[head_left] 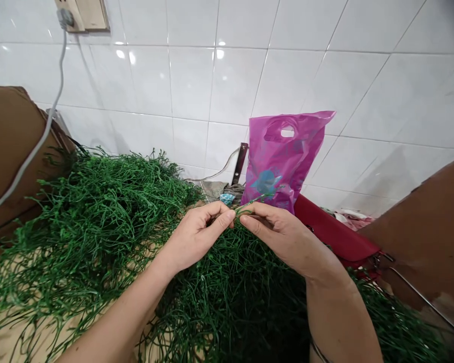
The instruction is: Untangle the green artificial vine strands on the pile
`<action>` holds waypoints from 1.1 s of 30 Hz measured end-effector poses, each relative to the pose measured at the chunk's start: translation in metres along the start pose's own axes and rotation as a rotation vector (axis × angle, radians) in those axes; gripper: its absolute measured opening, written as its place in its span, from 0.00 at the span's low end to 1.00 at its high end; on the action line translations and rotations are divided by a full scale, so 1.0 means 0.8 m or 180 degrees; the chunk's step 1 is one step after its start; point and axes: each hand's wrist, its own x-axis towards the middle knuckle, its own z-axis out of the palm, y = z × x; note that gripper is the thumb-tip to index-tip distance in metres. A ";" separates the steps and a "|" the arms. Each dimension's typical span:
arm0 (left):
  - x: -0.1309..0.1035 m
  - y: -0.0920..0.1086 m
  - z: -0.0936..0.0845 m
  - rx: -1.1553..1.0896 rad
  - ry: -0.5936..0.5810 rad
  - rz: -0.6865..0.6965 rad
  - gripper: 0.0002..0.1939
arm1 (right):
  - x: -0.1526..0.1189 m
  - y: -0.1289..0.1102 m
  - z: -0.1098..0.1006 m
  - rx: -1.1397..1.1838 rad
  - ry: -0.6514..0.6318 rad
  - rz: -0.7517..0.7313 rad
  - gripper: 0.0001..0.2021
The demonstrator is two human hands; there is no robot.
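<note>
My left hand and my right hand meet near the middle of the view, fingertips close together. Between them runs a thin green plastic stem, its small tip pointing up and to the right. Thumb and forefinger of each hand are closed on it, though the fingers partly hide where it is gripped. Below the hands lies a dark green heap of similar stems. A brighter, taller heap of green stems spreads to the left.
Behind the hands a purple plastic bag stands against the tiled wall. A red bag lies to its right. Cardboard boxes flank both sides. A grey cable hangs from a wall socket at the left.
</note>
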 end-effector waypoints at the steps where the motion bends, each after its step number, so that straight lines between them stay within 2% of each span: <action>1: 0.000 0.000 -0.001 0.0018 -0.0011 0.0012 0.17 | -0.001 0.000 -0.001 0.0051 -0.0012 -0.0013 0.09; 3: 0.000 0.000 -0.001 0.0062 -0.0019 0.0053 0.17 | -0.001 0.001 0.000 0.0073 0.0107 -0.0034 0.07; 6: 0.001 -0.003 0.003 0.0238 0.0034 0.0100 0.18 | 0.000 0.001 0.008 -0.0324 0.0596 -0.0137 0.04; 9: 0.003 -0.008 0.007 0.0515 0.0230 0.0119 0.17 | 0.006 0.004 0.024 -0.0857 0.1024 -0.0317 0.05; 11: 0.004 -0.011 0.010 0.0685 0.0391 0.0137 0.17 | 0.011 0.009 0.035 -0.1024 0.1136 -0.0420 0.05; 14: 0.005 -0.014 0.011 0.0855 0.0558 0.0188 0.17 | 0.018 0.017 0.047 -0.1007 0.1226 -0.0535 0.07; 17: 0.004 -0.015 0.009 0.0700 0.0599 0.0187 0.16 | 0.020 0.020 0.047 -0.0820 0.1190 -0.0507 0.07; 22: 0.004 -0.016 0.009 0.0217 0.0603 0.0145 0.17 | 0.009 0.007 0.026 -0.0159 0.0380 -0.0142 0.09; 26: 0.009 -0.021 0.014 -0.0017 0.0828 0.0388 0.14 | 0.006 0.002 0.023 0.0349 0.0212 0.0080 0.06; 29: 0.012 -0.028 0.016 -0.0323 0.0897 0.0385 0.12 | 0.008 0.006 0.030 0.0277 0.0374 0.0073 0.05; 33: 0.013 -0.033 0.015 -0.0179 0.0924 0.0246 0.11 | 0.009 0.007 0.041 -0.0646 0.0968 -0.0235 0.06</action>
